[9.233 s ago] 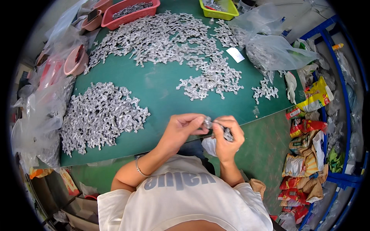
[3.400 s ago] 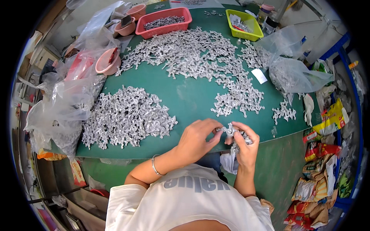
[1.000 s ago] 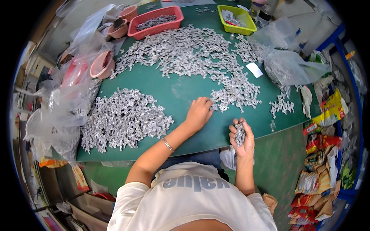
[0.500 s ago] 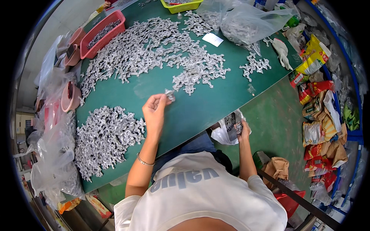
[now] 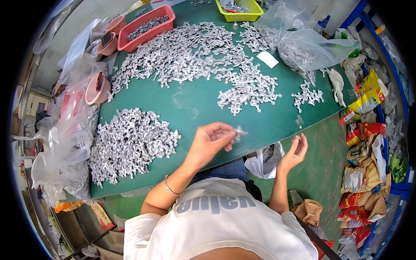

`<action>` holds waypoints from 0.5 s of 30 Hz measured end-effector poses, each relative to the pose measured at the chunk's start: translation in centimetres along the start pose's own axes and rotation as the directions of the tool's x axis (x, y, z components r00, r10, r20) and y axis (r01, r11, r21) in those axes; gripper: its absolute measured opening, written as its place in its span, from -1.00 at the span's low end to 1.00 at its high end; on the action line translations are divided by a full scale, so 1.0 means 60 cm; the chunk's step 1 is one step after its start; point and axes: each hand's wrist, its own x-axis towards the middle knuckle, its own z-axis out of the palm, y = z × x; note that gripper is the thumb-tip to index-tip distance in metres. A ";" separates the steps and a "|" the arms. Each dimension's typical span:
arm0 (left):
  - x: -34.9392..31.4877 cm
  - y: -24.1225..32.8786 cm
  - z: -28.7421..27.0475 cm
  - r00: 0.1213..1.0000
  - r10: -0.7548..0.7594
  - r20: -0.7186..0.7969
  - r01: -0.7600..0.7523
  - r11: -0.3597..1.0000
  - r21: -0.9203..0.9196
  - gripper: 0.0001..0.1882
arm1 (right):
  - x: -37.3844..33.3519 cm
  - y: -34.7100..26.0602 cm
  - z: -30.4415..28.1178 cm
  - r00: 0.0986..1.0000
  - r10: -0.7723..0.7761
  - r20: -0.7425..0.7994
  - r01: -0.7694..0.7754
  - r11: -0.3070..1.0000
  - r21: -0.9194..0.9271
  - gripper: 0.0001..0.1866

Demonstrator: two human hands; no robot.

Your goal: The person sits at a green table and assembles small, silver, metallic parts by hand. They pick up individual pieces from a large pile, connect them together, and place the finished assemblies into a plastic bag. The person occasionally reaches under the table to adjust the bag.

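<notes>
My left hand [image 5: 211,142], with a bracelet on its wrist, pinches a small silver cast-metal part [image 5: 241,130] above the green table near its front edge. The part is slightly blurred. My right hand [image 5: 293,155] is just off that edge, its fingers loosely curled and apart, and nothing shows in them. Below and beside it hangs a white bag [image 5: 256,167] with metal parts inside. A dense heap of silver parts [image 5: 130,145] lies at the left of the table, left of my left hand. Beyond both hands spreads a wide layer of similar parts [image 5: 247,89].
On the green table [image 5: 182,102] stand a red basket [image 5: 171,19] and a yellow-green basket [image 5: 242,16] at the back. Clear plastic bags [image 5: 303,45], a white paper [image 5: 268,59] and a glove [image 5: 336,86] lie right. Pink cups [image 5: 99,89] line the left edge.
My left hand has moved right and nearer the front edge with a metal part. My right hand has risen from the white bag, and the parts it held no longer show.
</notes>
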 end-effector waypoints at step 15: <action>-0.031 0.064 0.054 0.995 -0.063 0.072 0.058 0.996 0.066 -0.81 | -0.014 -0.191 0.058 0.451 0.035 0.892 -0.692 0.645 0.325 -0.81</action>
